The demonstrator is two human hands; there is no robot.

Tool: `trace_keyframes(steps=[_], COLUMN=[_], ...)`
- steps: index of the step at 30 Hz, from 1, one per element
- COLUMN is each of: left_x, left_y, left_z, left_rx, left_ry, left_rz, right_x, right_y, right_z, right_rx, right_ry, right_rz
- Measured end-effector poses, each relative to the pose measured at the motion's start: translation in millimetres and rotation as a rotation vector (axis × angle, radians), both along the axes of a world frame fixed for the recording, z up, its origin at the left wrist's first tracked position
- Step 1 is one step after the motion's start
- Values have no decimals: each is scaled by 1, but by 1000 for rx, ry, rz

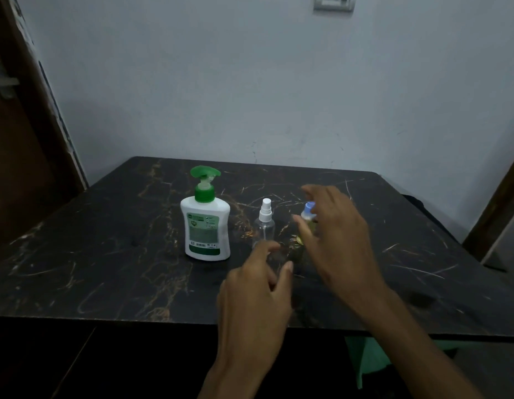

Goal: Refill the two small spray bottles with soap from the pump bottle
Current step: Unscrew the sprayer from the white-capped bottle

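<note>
Dim light falls on a black marble-patterned table (106, 254) set against a pale wall (250, 82), with a switch plate (333, 2) high on it and a dark wooden door frame (34, 110) to the left. Fingers of the right hand (336, 240) are spread and loosely bent around the blue-capped spray bottle (308, 211); they look just short of touching it, though blur makes that uncertain. Fingers of the left hand (255, 298) are relaxed and slightly parted, the thumb apart from them, reaching at the base of the clear spray bottle (265, 223) with its white nozzle, seemingly not yet gripping. Both small bottles stand upright side by side near the table's middle. Left of them stands the white pump bottle (205, 223) with a green pump head, upright and untouched.
</note>
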State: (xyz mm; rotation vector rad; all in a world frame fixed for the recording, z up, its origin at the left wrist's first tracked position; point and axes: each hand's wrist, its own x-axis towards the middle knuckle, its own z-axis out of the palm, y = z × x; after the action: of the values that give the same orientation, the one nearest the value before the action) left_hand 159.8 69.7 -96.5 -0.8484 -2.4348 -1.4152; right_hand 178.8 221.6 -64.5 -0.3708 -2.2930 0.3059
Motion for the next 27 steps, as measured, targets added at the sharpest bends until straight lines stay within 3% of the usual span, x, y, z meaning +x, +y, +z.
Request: trace_keyframes(steps=[4, 10, 16, 27], left_x=[-10, -28, -31, -8], left_y=[-13, -18, -16, -11], left_z=[2, -8, -18, -32], left_rx=[96, 78, 88, 199], left_ry=[-1, -18, -17, 15], left_rz=[81, 88, 47, -29], right_x=[-31, -55, -20, 29], right_y=[-18, -17, -24, -39], right_z=[16, 18, 30, 27], right_rx=[3, -43, -80, -92], right_ry=[-152, -246, -195, -309], right_rz=[96, 75, 111, 163])
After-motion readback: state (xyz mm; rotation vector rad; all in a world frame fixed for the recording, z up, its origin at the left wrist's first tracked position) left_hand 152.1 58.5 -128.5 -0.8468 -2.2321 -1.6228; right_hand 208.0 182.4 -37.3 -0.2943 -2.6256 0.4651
